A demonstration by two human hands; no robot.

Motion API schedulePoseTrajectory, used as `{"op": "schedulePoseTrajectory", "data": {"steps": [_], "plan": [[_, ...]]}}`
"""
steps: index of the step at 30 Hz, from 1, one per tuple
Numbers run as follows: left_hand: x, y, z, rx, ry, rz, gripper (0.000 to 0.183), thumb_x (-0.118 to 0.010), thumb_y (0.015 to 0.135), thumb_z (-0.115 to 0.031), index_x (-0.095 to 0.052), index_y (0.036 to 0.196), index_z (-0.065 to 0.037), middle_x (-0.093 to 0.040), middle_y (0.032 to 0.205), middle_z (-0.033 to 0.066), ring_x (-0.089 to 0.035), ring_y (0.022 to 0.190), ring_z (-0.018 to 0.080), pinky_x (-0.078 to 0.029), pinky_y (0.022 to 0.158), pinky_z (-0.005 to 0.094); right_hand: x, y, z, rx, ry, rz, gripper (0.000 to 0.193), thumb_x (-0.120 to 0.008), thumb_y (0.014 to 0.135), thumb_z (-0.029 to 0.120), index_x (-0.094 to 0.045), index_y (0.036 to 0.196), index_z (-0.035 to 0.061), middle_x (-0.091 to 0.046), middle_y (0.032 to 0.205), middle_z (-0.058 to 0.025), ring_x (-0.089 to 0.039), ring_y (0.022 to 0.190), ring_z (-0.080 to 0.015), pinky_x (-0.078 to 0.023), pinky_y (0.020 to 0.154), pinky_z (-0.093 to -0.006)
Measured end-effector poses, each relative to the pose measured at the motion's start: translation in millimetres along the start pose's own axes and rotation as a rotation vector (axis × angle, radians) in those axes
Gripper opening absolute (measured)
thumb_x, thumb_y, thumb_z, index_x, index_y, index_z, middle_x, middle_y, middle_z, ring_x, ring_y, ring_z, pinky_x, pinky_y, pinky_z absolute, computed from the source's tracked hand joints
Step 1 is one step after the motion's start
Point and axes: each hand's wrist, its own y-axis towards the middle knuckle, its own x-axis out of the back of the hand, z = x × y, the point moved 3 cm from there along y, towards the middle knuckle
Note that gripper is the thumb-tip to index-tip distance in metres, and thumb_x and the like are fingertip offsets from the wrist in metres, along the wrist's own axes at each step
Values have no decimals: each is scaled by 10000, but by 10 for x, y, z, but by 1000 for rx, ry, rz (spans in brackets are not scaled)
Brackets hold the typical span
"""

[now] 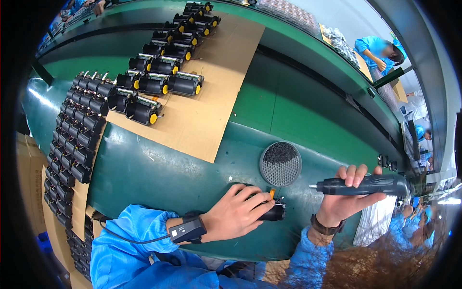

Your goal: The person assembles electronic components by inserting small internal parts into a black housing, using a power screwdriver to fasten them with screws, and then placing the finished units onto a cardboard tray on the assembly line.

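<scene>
My left hand (236, 213) is curled over a black cylindrical unit (276, 212) lying on the green table, fingers pressed on its top. A short orange ribbon (272, 193) sticks up from the unit beside my fingertips. Much of the unit is hidden under the hand. In my right hand (347, 197) is a dark electric screwdriver (370, 184), held level with its thin bit pointing left, apart from the unit. Just beyond my left fingers stands a round grey dish (280, 180) of tiny dark screws, its dimpled bottom partly showing.
Rows of black units with yellow end caps (154, 118) stand on a cardboard sheet (202, 130) at the far left. Many more black units (72, 139) are packed along the left edge. A clear plastic bag (375, 219) lies right. A co-worker (378, 53) sits beyond the far rail.
</scene>
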Motion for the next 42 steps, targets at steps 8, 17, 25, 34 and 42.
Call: {"op": "schedulePoseTrajectory", "data": {"steps": [8,17,25,34,42], "plan": [[-5,-19,10,2,-13,-11,572,-789,847,-272,-629,1360,-77,-589,1345,65,-565,1229,259,-437,1054,450,-146,-147,-532,-73,-233,66,794,-509,903,833,-469,1202,99,-516,786,-37,-538,552,-154,-481,511,-319],[2,-32,20,18,-55,-20,553,-775,856,-252,-631,1358,-70,-590,1342,71,-570,1212,257,-434,1063,455,-154,-242,-681,-100,-355,92,879,-499,788,929,-432,1044,92,-499,731,-38,-529,519,-150,-475,482,-302],[-4,-37,20,15,-74,-41,547,-780,849,-245,-639,1347,-68,-590,1337,73,-576,1189,253,-437,1055,453,-140,-260,-703,-101,-351,106,869,-515,795,914,-431,1056,89,-499,742,-39,-528,527,-150,-481,487,-302],[-11,-32,20,12,-69,-32,554,-776,853,-244,-631,1357,-68,-585,1337,73,-568,1201,251,-429,1059,452,-116,-237,-691,-98,-353,103,868,-515,806,909,-434,1062,84,-493,738,-42,-528,527,-150,-484,484,-302],[-2,-35,16,16,-57,-20,583,-779,852,-250,-614,1382,-70,-580,1341,71,-566,1204,253,-429,1056,454,-123,-245,-697,-103,-356,111,867,-515,797,913,-431,1046,87,-493,735,-40,-526,520,-151,-486,486,-305]]}}
